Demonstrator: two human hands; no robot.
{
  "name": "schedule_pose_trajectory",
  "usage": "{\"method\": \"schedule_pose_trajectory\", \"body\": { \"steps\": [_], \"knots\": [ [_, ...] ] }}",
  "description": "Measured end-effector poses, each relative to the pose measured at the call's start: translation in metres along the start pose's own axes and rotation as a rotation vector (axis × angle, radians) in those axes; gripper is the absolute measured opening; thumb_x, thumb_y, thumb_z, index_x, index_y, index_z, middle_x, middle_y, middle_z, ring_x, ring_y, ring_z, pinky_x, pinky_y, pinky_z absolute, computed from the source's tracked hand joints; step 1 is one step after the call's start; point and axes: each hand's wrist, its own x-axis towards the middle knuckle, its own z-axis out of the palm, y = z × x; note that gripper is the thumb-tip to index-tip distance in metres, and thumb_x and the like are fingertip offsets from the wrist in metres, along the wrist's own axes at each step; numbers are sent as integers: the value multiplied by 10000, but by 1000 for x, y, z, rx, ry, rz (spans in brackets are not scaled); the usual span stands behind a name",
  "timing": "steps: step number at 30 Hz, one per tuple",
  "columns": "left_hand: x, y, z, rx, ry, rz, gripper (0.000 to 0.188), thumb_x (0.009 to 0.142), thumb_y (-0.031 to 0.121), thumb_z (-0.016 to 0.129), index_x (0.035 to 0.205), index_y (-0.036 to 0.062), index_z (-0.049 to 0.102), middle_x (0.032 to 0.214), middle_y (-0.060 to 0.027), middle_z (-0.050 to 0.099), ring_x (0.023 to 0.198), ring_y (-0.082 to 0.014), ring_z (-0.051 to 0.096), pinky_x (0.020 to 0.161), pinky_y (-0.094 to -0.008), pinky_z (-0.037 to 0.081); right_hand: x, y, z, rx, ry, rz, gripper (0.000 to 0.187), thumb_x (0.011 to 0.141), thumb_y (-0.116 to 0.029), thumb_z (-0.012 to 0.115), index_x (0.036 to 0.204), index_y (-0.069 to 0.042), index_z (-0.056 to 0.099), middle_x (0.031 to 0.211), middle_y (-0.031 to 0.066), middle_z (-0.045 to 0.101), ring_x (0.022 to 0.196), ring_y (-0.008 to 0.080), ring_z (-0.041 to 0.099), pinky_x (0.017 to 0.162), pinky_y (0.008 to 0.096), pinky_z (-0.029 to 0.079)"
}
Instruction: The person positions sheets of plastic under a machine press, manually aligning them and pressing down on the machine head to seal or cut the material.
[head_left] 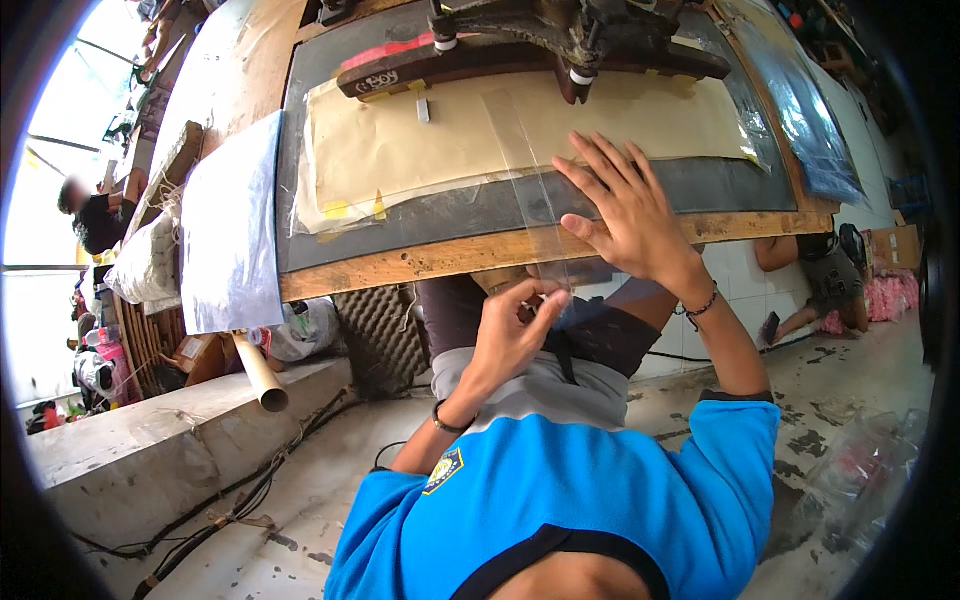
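Note:
A clear plastic strip lies across the cream sheet and hangs over the bench's wooden front edge. My left hand is below that edge, thumb and fingers pinched together on the strip's near end. With fingers stretched out, my right hand rests beside the strip, on or just above the dark work board. Beyond both hands, a dark metal bar spans the back of the cream sheet. A small grey block sits on that sheet.
The machine's metal frame stands over the board. Plastic sheets hang off the bench at left, and more lie at right. A cardboard tube juts out at lower left. Other people are in the background.

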Motion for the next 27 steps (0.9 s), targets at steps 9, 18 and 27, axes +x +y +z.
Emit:
{"method": "schedule_pose_trajectory", "body": {
  "steps": [9, 18, 27],
  "knots": [
    [0, -16, 3, -449, -143, -157, 269, 1071, 248, 674, 1005, -12, 692, 838, -9, 699, 743, -55, 603, 676, -232, 491, 2, 3, -7, 16, -44, -1, 661, 1050, -596, 490, 1586, -211, 476, 1676, 114, 391, 1555, 331, 342, 1291, 578, 206],
    [2, -27, 10, -447, -66, -88, 258, 1117, 277, 578, 1095, 21, 598, 878, -29, 678, 703, -74, 591, 605, -248, 465, -56, -54, -51, 449, -438, -344, 589, 1024, -469, 613, 1452, -65, 598, 1607, 196, 474, 1556, 346, 357, 1279, 612, 215],
    [-1, -34, -4, -321, -227, -56, 427, 1153, 199, 440, 1525, -10, 437, 1338, -191, 690, 1146, -219, 714, 946, -323, 556, -71, -65, -47, 672, -447, -452, 301, 913, -295, 780, 1152, -112, 788, 1269, 149, 682, 1278, 359, 628, 1168, 540, 439]
  ]
}}
